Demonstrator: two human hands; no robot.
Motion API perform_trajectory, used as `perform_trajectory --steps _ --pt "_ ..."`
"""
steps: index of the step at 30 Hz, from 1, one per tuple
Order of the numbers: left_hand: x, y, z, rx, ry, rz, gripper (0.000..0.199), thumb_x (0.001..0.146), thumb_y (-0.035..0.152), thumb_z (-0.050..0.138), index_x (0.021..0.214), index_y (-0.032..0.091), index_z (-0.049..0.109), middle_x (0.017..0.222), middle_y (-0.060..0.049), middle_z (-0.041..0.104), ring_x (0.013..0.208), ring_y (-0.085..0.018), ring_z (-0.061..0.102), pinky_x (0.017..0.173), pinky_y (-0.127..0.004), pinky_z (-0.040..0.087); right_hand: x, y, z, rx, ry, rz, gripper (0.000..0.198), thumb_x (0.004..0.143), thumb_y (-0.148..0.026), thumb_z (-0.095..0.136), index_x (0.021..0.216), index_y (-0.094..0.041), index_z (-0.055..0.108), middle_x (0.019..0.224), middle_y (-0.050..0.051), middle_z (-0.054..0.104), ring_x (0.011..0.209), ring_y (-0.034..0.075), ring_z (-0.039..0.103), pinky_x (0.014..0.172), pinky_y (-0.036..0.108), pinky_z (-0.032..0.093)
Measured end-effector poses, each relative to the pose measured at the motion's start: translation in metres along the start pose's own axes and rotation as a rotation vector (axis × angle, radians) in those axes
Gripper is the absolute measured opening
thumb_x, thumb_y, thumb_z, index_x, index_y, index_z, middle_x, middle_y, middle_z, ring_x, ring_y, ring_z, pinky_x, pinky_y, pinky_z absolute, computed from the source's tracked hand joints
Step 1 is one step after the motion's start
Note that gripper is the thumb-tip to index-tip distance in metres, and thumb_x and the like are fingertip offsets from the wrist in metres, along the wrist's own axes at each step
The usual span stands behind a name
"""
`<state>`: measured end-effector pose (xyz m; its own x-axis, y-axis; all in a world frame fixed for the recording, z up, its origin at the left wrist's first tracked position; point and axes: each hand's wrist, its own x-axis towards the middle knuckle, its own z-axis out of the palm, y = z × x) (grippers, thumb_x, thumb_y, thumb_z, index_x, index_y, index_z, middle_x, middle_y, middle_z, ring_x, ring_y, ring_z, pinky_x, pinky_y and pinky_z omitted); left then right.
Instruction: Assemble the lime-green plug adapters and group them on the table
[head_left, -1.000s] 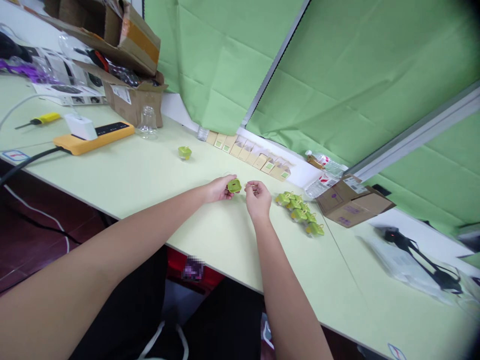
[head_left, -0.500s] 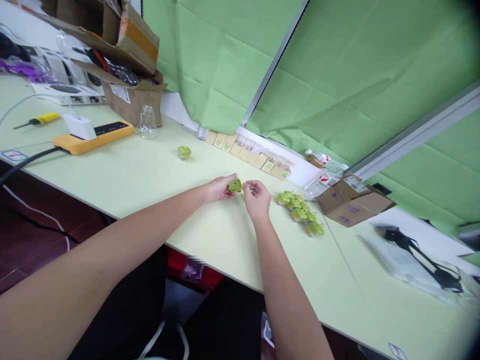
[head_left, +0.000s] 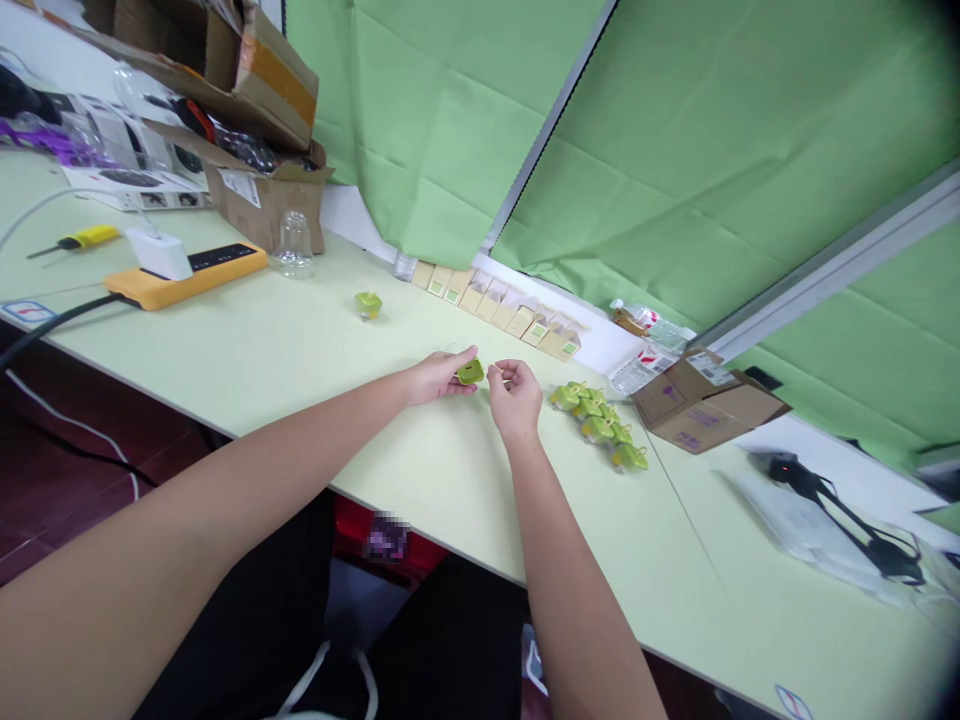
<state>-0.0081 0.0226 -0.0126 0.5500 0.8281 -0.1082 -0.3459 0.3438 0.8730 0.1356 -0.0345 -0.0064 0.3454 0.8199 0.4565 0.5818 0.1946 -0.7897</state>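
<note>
My left hand [head_left: 441, 377] grips a small square green lid [head_left: 470, 372] with a dark slot in its middle, held over the table; a clear part seems to show behind the fingers. Just to its right, my right hand [head_left: 515, 392] has thumb and forefinger pinched together close to the lid's edge, and what they hold is too small to make out. On the table right of my right hand stand several small green-lidded clear containers [head_left: 598, 428] with yellowish loops on top. A single similar green-lidded container [head_left: 368, 305] sits apart, farther back on the left.
Small tan boxes [head_left: 491, 303] line the back of the table [head_left: 420, 460]. A cardboard box [head_left: 705, 400] and plastic bottles [head_left: 646, 368] lie at the right. An orange power strip [head_left: 199, 277], a clear jar [head_left: 293, 245] and a yellow screwdriver [head_left: 94, 236] are at the left.
The green lid has tilted slightly in my left hand. My right hand's pinched fingers have shifted very little; everything else is unmoved.
</note>
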Motion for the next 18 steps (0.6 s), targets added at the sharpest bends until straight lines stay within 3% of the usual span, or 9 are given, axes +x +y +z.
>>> perform_trajectory --steps 10,14,18 --pt "0.0028 0.0016 0.0005 -0.163 0.031 0.024 0.034 0.085 0.044 0.067 0.081 0.010 0.065 0.088 -0.010 0.068 0.086 -0.015 0.065 0.095 -0.033 0.052 -0.0042 -0.0065 -0.0007 0.010 -0.072 -0.021 0.021 0.078 -0.040 0.063 0.081 -0.020 0.066 0.077 0.001 0.069 0.058 0.013 0.055 0.059 0.026 0.046" --pt "-0.0010 0.0019 0.0005 -0.084 -0.059 0.016 0.039 0.080 0.049 0.071 0.082 0.011 0.067 0.091 -0.011 0.070 0.088 -0.017 0.066 0.095 -0.036 0.051 -0.0031 -0.0065 -0.0013 -0.005 -0.052 -0.032 0.022 0.077 -0.041 0.063 0.081 -0.020 0.068 0.077 0.002 0.071 0.058 0.014 0.057 0.061 0.027 0.047" --pt "-0.0044 0.0017 0.0009 0.039 -0.077 -0.009 0.046 0.076 0.057 0.072 0.088 0.012 0.069 0.094 -0.010 0.069 0.084 -0.018 0.065 0.085 -0.036 0.051 -0.0021 -0.0054 -0.0021 -0.036 -0.018 -0.018 0.025 0.078 -0.043 0.063 0.083 -0.020 0.069 0.077 0.003 0.071 0.056 0.014 0.056 0.057 0.026 0.046"
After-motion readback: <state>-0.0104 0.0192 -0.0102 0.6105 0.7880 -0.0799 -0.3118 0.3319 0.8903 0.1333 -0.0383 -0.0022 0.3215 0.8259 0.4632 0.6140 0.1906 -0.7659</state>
